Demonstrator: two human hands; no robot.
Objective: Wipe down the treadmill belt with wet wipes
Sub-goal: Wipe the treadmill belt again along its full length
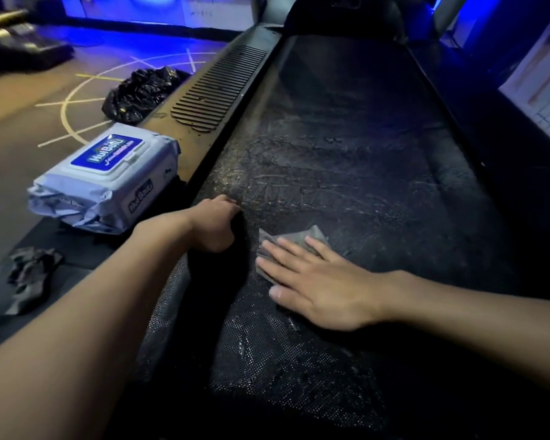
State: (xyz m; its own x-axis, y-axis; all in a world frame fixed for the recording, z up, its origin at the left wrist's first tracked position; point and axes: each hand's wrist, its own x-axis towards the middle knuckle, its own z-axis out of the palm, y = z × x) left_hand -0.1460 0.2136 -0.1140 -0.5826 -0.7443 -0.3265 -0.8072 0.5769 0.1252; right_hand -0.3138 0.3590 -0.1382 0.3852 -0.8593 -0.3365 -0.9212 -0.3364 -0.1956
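Blue-labelled "HuiBaiLi" wipes pack [105, 176] beside belt [346, 154]; right hand [318, 281] flat on wipe [299, 238].

A brand name in white letters, beginning "Hui" and seemingly "HuiBoNi", is printed on the blue lid label [108, 154] of the wet-wipes pack [102, 182], seen at about nine o'clock. The same name is repeated in dark outlined letters on the pack's near side, at four o'clock from the label. The smaller line under the name cannot be read.
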